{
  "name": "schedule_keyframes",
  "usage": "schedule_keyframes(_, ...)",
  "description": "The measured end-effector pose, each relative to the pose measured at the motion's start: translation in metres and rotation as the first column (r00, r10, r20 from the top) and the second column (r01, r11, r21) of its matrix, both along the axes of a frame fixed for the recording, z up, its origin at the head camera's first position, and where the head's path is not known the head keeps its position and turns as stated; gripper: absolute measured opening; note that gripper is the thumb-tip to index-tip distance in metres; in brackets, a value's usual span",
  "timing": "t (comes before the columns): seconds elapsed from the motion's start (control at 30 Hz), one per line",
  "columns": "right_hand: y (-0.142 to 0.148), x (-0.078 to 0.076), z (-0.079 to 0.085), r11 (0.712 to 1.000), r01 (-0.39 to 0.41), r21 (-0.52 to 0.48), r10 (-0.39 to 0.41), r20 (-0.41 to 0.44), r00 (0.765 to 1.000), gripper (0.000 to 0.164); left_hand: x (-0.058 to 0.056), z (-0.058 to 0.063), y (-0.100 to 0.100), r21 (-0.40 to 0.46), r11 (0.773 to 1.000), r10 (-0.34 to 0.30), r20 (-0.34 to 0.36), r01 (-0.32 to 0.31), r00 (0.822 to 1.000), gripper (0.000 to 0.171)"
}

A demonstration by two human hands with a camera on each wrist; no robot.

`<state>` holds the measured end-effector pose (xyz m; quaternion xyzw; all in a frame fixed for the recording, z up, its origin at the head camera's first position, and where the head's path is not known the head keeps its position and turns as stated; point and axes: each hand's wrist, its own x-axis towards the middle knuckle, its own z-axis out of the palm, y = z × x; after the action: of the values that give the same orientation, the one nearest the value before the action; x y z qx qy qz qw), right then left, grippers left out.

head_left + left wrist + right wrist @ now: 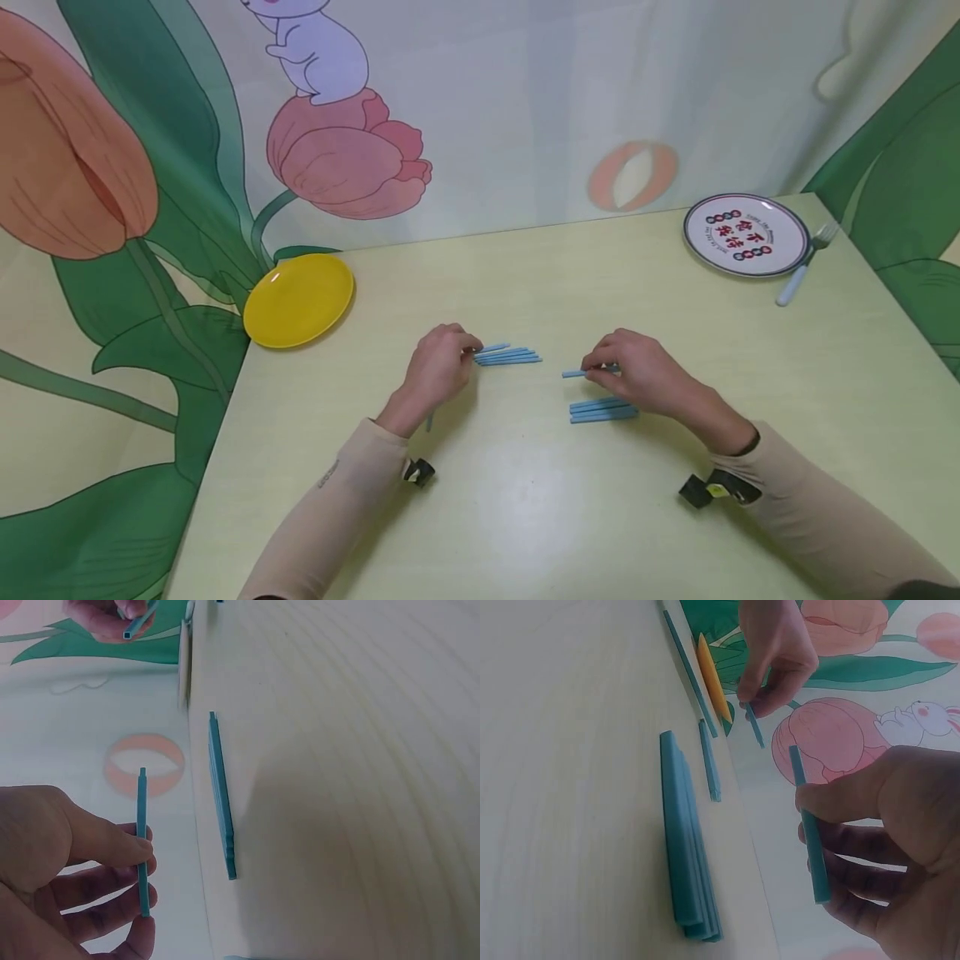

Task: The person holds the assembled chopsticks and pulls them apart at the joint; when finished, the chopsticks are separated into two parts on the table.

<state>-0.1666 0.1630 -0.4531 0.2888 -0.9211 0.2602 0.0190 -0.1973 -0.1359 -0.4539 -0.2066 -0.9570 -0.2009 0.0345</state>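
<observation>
My left hand pinches a thin blue stick between thumb and fingertips, lifted off the table. Just beside it, a small bundle of blue sticks lies fanned on the tabletop. Part of another stick shows beneath the left wrist. My right hand pinches a blue stick as well, raised above a second bundle of sticks. These lie side by side, close to parallel. The held sticks have squared sides, and the left one narrows at its upper end.
A yellow plate sits at the table's left back edge. At the back right lies a white patterned plate, with a blue-handled fork against its right side. A printed curtain hangs behind the pale tabletop.
</observation>
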Motion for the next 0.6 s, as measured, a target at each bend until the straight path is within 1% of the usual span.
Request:
schedule_keyframes(0.3, 0.002, 0.002, -0.004, 1.0, -0.024, 0.009, 0.024, 0.025, 0.999, 0.011, -0.008, -0.004, 0.009, -0.019, 1.0, -0.017, -0.01, 0.017, 1.0, 0.02)
schedule_keyframes(0.6, 0.008, 0.004, -0.009, 0.998, -0.059, 0.036, 0.059, -0.005, 0.998, 0.011, -0.013, -0.009, 0.015, -0.048, 0.999, -0.025, -0.009, 0.024, 1.0, 0.022)
